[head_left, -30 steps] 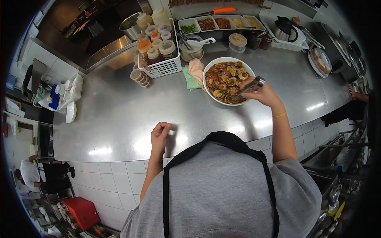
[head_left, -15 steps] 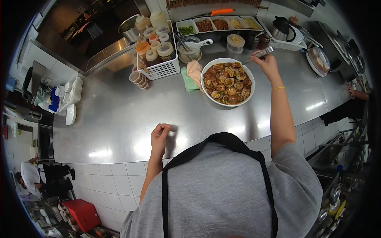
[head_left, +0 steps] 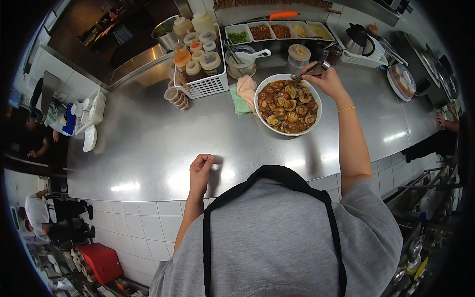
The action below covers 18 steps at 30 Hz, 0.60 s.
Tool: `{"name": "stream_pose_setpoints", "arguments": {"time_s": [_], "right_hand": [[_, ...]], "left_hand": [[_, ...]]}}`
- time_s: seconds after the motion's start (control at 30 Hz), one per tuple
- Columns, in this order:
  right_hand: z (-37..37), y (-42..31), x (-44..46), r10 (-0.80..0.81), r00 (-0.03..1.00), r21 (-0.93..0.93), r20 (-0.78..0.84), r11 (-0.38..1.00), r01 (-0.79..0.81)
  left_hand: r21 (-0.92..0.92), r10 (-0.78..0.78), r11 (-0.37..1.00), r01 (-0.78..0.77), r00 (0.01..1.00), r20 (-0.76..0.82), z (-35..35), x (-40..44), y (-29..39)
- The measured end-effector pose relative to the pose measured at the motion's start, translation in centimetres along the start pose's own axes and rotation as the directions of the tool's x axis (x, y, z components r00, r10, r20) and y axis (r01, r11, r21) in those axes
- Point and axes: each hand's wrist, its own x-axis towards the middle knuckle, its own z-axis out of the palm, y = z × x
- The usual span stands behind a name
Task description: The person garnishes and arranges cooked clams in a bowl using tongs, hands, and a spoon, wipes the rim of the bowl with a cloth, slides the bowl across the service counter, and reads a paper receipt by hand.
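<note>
A white bowl (head_left: 259, 115) on the steel counter (head_left: 143, 143) is full of clams in brown sauce (head_left: 288, 106). My right hand (head_left: 324, 80) is closed round metal tongs (head_left: 316, 70) at the bowl's upper right rim; the tips reach over the clams at the far edge. My left hand (head_left: 201, 168) is loosely closed near the counter's front edge, its fingers curled with nothing visible in them. Left of the bowl lie a peach cloth (head_left: 246, 87) and a green cloth (head_left: 239, 101).
A white basket (head_left: 203, 88) of sauce bottles stands behind, with small stacked cups (head_left: 176, 98) beside it. Further back are ingredient trays (head_left: 281, 32) and a lidded tub (head_left: 299, 54). People stand at far left (head_left: 38, 213) and far right (head_left: 445, 131).
My right hand lifted the tongs from the clams to the right of the bowl, then brought them back over its far edge. My left hand stayed still. Another person appeared at the left.
</note>
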Motion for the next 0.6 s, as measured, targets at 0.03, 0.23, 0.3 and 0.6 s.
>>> {"name": "stream_pose_setpoints", "arguments": {"time_s": [0.03,0.23,0.3,0.6], "right_hand": [[0.7,-0.9,0.0,0.002,1.000,0.000,-0.002,1.000,-0.002],[5.4,-0.5,1.1,-0.020,0.968,0.054,0.250,0.999,0.006],[6.1,0.4,1.5,0.014,0.958,0.003,0.285,1.000,-0.015],[-2.4,0.1,0.2,0.127,0.990,-0.067,0.067,0.990,-0.122]], "left_hand": [[-0.003,-0.001,1.000,0.001,1.000,0.008,0.0,0.0,0.0],[0.007,-0.008,1.000,0.008,1.000,0.000,0.2,0.1,0.3],[0.006,-0.002,1.000,0.002,1.000,-0.006,-0.2,0.1,0.3],[0.018,-0.013,1.000,0.014,1.000,-0.024,-1.0,-0.2,0.0]]}}
